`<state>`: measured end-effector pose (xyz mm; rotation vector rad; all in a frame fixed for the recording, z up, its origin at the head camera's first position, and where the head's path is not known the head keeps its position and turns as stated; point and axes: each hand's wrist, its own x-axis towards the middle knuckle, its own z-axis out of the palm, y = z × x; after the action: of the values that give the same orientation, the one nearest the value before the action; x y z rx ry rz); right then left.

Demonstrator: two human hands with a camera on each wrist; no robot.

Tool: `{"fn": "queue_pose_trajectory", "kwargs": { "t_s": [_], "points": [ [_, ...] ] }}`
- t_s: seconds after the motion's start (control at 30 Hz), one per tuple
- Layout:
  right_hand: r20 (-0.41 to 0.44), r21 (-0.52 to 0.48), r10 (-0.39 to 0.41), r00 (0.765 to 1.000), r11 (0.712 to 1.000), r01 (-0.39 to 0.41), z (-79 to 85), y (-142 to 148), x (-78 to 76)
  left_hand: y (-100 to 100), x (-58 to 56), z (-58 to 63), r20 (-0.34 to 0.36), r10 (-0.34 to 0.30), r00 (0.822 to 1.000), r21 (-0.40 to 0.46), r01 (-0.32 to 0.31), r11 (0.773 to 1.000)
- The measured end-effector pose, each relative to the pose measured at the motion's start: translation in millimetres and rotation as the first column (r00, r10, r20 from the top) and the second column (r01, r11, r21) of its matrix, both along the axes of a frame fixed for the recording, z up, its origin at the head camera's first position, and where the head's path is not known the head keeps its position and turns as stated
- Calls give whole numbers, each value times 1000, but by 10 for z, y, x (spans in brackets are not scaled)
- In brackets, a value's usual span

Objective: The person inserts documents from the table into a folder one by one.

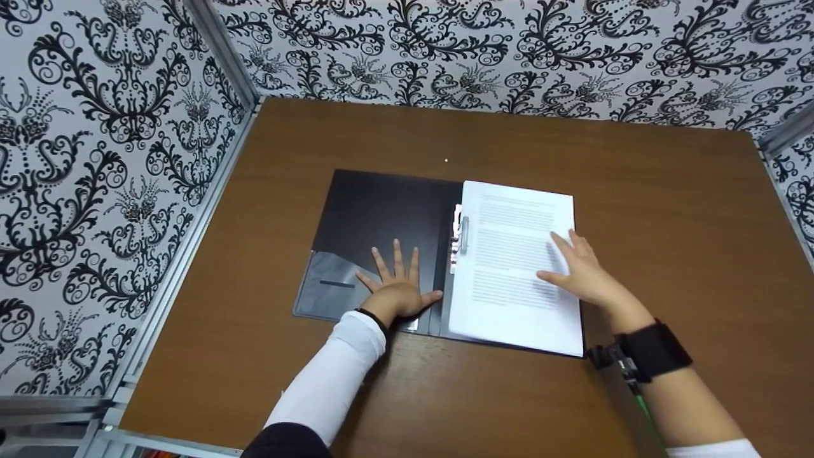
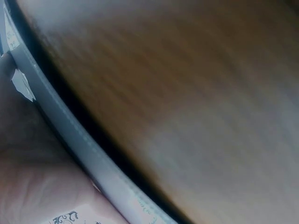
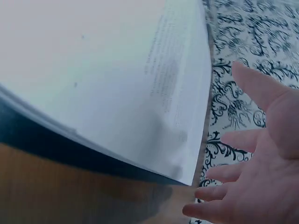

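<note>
A black ring binder (image 1: 388,210) lies open on the brown table, with a stack of printed paper (image 1: 509,254) on its right side. A metal clasp (image 1: 464,235) runs along the paper's left edge. My left hand (image 1: 399,296) rests spread on the binder's left cover, over the clear pocket (image 1: 331,286), thumb toward the spine. My right hand (image 1: 582,270) is at the right edge of the paper, fingers apart and holding nothing. In the right wrist view the right hand (image 3: 252,172) shows its palm beside the stack's edge, fingers extended.
The wooden table (image 1: 286,381) extends around the binder. Patterned wall panels (image 1: 445,57) stand behind and to the left, with a metal frame (image 1: 172,267) along the left edge. A tiny white speck (image 1: 446,160) lies beyond the binder.
</note>
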<state>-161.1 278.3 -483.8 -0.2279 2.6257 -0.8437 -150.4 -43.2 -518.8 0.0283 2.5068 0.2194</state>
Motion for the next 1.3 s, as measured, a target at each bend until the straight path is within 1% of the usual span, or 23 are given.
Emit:
{"fn": "queue_pose_trajectory", "kwargs": {
  "t_s": [0.1, 0.27, 0.33, 0.47, 0.6, 0.77, 0.87, 1.0, 1.17, 1.3],
  "points": [
    [9, 57, 55, 998, 997, -55, -47, -67, -21, 10, 20, 16, -6, -9, 1000, -2, 9, 1000],
    [96, 102, 155, 983, 981, -164, -97, -133, -18, 33, 10, 13, 5, -9, 1000, -3, 9, 1000],
    [134, 99, 176, 975, 977, -190, -103, -151, -7, 45, 8, 13, 7, -9, 1000, -3, 9, 1000],
    [145, 152, 206, 968, 962, -227, -115, -185, 5, 56, 6, 7, 4, -12, 1000, -4, 12, 1000],
    [139, 197, 218, 966, 950, -243, -131, -226, -2, 62, 3, 2, -2, -11, 1000, -7, 11, 1000],
    [150, 216, 210, 966, 947, -239, -136, -267, -11, 67, 0, 8, 1, -10, 1000, 3, 10, 1000],
    [167, 241, 210, 963, 939, -247, -127, -308, -26, 56, -1, 8, 6, -10, 1000, -2, 10, 1000],
    [189, 274, 222, 957, 924, -268, -97, -389, -69, 26, 3, 4, -1, 6, 1000, -15, -6, 1000],
    [186, 314, 248, 951, 902, -297, -66, -443, -97, -1, 35, 8, 17, 28, 999, 17, -29, 999],
    [179, 329, 252, 951, 895, -299, -77, -438, -101, -12, 52, 45, 32, 21, 999, 38, -23, 999]
  ]
}}
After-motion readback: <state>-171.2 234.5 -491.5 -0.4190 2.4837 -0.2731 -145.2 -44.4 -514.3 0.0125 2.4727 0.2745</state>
